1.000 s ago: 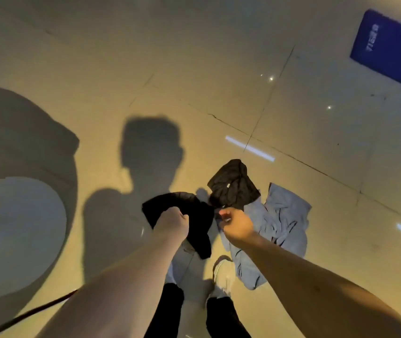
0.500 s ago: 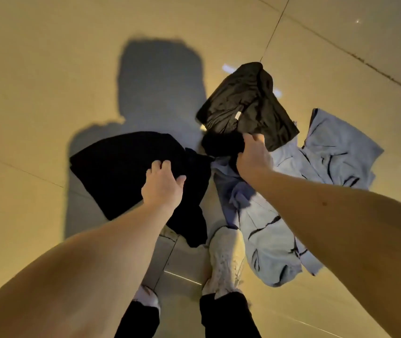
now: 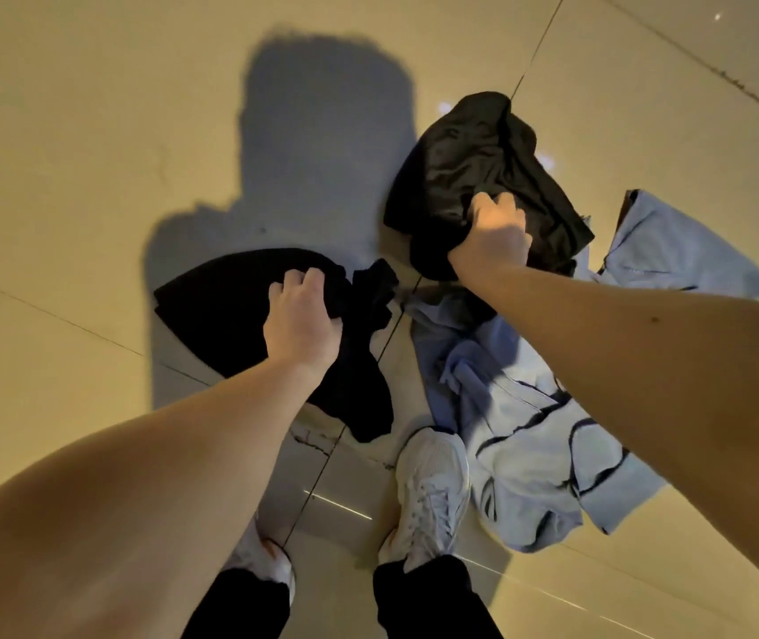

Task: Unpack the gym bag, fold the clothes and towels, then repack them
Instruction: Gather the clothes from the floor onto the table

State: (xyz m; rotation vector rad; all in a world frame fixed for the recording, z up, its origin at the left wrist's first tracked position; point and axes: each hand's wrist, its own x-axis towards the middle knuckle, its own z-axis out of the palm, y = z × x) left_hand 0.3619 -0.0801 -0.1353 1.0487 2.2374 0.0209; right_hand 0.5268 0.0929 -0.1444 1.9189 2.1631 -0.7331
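The person was bent low over the tiled floor (image 3: 91, 186), where the task's clothes lay spread out just beyond a white shoe (image 3: 433, 481). The left hand (image 3: 299, 315) had its fingers curled into the near right part of a matte black cloth (image 3: 211, 306), bunching it. The cloth's wide left part lay flat on the floor, probably so it could be laid out for folding. The right hand (image 3: 490, 237), farther off and to the right, was clamped on dark fabric at the near edge of a shiny dark bundle (image 3: 470, 154). I could not tell whether that bundle was the gym bag or another garment, nor whether the gripped fabric belonged to it. A crumpled pale blue garment (image 3: 548, 454) with dark lines lay to the right of the shoe, reaching under the right forearm and touching the bundle. It looked set aside, still unfolded. The grips suggested that the dark pieces were being pulled apart and sorted, with folding hardly begun. Compared with a second before, the head had come down much nearer the floor. The black cloth, which had hung between two close hands, was now mostly on the floor. Half a second before, the right hand had been beside the cloth's right end; since then it had moved away to the far right, and the hands were well apart
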